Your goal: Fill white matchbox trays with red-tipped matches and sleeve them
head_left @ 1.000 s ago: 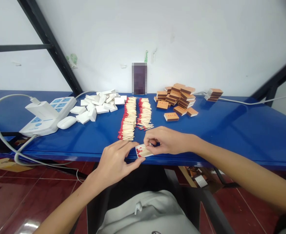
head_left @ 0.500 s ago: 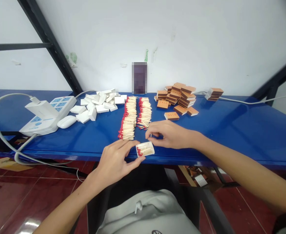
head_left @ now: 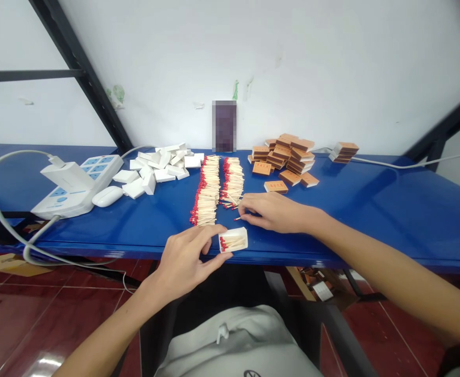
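Observation:
Between its thumb and forefinger my left hand [head_left: 192,256] grips a small white matchbox tray [head_left: 240,232] at its left end, near the table's front edge. Several red-headed matches lie in the tray, heads to the left. Just above and to the right, my right hand [head_left: 265,212] is closed in a pinch on a single match [head_left: 238,218], whose red head points left. Beyond the hands lie two long rows of loose matches, a left row [head_left: 208,191] and a shorter right row [head_left: 233,180]; the right hand is close to the near end of the shorter one.
White matchbox trays [head_left: 159,163] lie piled at the back left, beside a white power strip [head_left: 76,193] with a cable and a white rounded case [head_left: 107,196]. Orange-brown matchbox sleeves [head_left: 288,152] are heaped at the back right; a small stack [head_left: 344,152] stands farther right.
My right hand has moved slightly up and right, away from the tray, and a match now shows in its fingertips. My left hand still holds the tray in nearly the same place.

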Action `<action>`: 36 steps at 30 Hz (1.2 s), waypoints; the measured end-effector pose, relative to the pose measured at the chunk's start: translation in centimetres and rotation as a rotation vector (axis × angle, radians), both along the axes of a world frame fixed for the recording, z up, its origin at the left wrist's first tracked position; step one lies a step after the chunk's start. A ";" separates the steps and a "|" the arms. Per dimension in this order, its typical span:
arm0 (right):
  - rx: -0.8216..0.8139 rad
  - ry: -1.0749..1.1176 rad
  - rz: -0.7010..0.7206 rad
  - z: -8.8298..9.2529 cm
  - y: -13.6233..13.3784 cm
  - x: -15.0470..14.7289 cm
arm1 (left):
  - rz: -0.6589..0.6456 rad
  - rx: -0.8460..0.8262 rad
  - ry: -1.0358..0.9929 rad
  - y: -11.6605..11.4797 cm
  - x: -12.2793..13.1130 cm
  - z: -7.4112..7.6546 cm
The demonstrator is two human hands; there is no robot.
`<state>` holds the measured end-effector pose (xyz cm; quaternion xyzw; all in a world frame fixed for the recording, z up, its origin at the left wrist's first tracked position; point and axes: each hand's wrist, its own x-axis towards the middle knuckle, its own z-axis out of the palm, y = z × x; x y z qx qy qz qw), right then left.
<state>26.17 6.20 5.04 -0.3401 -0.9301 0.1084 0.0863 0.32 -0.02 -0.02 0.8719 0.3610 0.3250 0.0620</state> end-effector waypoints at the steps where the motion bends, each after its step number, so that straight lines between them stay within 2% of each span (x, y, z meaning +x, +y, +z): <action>1: 0.011 0.007 -0.015 -0.2 0.1 -0.1 | -0.003 -0.004 -0.002 0.0 0.0 0.0; 11: 0.033 0.032 -0.119 -0.3 0.5 -0.1 | 0.013 0.048 0.034 0.1 0.5 0.4; 17: -0.061 0.063 -0.132 -0.5 0.6 0.1 | 0.028 0.076 0.050 0.0 0.5 0.5; 20: -0.089 0.114 -0.088 0.0 -0.2 -0.2 | 0.041 0.093 0.044 0.0 0.7 0.6; 24: -0.209 0.179 0.056 0.9 -1.9 -1.4 | 0.067 0.089 0.038 0.0 0.9 0.7; 27: -0.246 0.185 0.072 1.0 -2.4 -1.9 | 0.075 0.091 0.035 0.0 0.9 0.6; 29: -0.199 0.196 0.020 0.9 -1.9 -1.7 | 0.078 0.099 0.037 0.0 0.9 0.6; 32: -0.011 0.189 -0.133 0.5 -0.5 -0.6 | 0.079 0.106 0.043 0.0 0.8 0.5; 34: 0.101 0.117 -0.211 0.1 0.4 0.1 | 0.078 0.106 0.046 0.0 0.8 0.5; 36: 0.136 0.040 -0.237 -0.3 1.1 0.6 | 0.078 0.107 0.047 0.0 0.8 0.5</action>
